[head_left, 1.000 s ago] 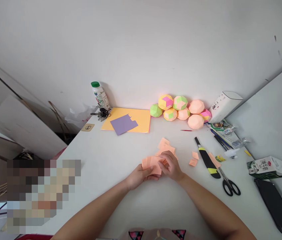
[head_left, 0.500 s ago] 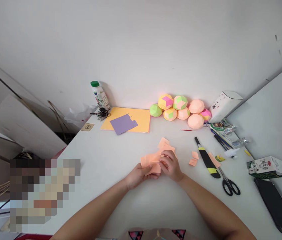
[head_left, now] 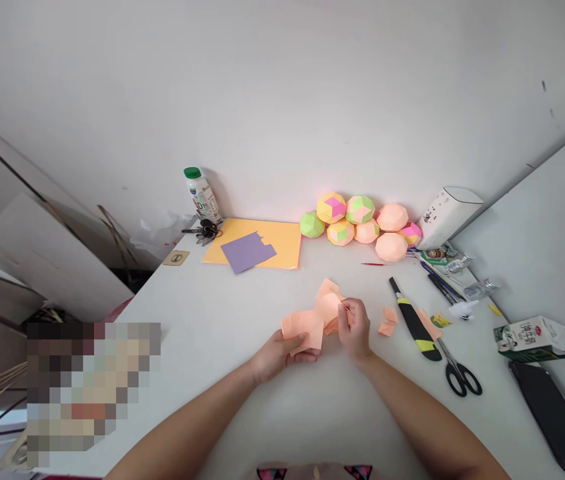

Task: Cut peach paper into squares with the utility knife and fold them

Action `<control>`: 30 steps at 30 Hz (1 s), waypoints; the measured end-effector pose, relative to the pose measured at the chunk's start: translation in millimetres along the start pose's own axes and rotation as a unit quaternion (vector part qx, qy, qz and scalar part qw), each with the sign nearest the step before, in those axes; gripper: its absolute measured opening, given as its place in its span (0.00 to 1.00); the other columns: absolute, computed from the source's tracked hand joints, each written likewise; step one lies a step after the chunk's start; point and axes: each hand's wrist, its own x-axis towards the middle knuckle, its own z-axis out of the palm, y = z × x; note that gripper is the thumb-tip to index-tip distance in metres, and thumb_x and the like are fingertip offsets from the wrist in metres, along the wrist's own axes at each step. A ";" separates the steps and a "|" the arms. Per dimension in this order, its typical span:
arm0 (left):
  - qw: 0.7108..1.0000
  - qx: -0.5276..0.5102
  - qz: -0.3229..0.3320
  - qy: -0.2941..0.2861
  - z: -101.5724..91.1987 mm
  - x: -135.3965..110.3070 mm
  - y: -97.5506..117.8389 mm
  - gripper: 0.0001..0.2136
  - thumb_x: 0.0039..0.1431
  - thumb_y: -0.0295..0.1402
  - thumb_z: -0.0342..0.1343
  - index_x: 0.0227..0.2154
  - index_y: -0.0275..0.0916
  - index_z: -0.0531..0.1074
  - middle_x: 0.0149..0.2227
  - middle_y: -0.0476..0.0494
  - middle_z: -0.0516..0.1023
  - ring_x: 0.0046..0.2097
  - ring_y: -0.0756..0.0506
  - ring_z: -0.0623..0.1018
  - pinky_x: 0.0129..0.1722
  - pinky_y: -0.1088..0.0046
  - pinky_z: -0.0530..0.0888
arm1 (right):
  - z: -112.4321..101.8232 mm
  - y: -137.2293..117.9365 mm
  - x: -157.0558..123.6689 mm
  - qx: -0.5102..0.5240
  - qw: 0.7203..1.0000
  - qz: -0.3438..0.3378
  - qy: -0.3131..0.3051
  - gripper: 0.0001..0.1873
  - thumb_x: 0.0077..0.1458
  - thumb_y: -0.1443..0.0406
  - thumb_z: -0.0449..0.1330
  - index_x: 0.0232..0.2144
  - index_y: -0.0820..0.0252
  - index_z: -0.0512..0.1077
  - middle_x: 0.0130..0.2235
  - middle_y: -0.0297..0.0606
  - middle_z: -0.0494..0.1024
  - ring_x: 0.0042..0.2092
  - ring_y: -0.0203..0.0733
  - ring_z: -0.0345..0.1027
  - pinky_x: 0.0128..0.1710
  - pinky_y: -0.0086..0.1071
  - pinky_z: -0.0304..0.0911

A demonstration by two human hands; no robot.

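Observation:
My left hand (head_left: 282, 353) is closed on a flat peach paper (head_left: 307, 327), thumb on top and fingers underneath. To its right, my right hand (head_left: 356, 328) pinches the edge of another peach paper piece (head_left: 329, 308), which stands tilted up beside the first one. Its fingers partly hide that edge, and I cannot tell whether the two pieces are joined. More peach paper (head_left: 329, 285) lies behind on the table. Small peach scraps (head_left: 387, 328) rest to the right of my right hand.
Faceted paper balls (head_left: 391, 247) are stacked against the wall. A black-and-yellow cutter (head_left: 415, 323), scissors (head_left: 457, 377), glue bottle (head_left: 462, 308), milk carton (head_left: 535, 339) and black phone-like slab (head_left: 552, 417) stand right. Purple paper (head_left: 247, 253) lies on yellow sheets (head_left: 287, 240), near keys (head_left: 207, 229) and a bottle (head_left: 203, 199).
My right hand has moved right, away from my left hand, with its fingers pinching a peach paper piece that now stands apart. The left hand keeps its hold almost in place.

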 end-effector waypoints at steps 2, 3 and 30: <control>1.000 -0.005 0.002 -0.003 -0.7 0.3 -1.1 0.19 0.52 0.41 0.62 0.43 0.32 0.73 0.37 0.37 0.78 0.41 0.40 0.77 0.46 0.61 0.73 | 0.9 6.6 3.3 -0.029 0.999 0.014 0.014 0.03 0.57 0.69 0.52 0.34 0.57 0.64 0.33 0.40 0.68 0.39 0.47 0.64 0.36 0.43 0.66; 1.000 -0.007 0.003 -0.005 -1.2 0.5 -1.6 0.20 0.52 0.41 0.62 0.43 0.32 0.73 0.38 0.36 0.78 0.41 0.41 0.78 0.46 0.61 0.73 | 1.4 9.0 4.5 -0.039 0.999 0.016 0.016 0.04 0.56 0.69 0.53 0.35 0.57 0.65 0.34 0.42 0.69 0.41 0.49 0.63 0.38 0.46 0.66; 1.000 0.013 0.018 -0.014 -3.4 2.4 -6.4 0.18 0.52 0.41 0.63 0.40 0.31 0.74 0.40 0.34 0.77 0.40 0.41 0.78 0.46 0.62 0.73 | 2.6 13.7 6.5 -0.079 0.997 -0.017 -0.005 0.12 0.56 0.67 0.56 0.21 0.56 0.62 0.26 0.38 0.71 0.43 0.51 0.63 0.40 0.47 0.65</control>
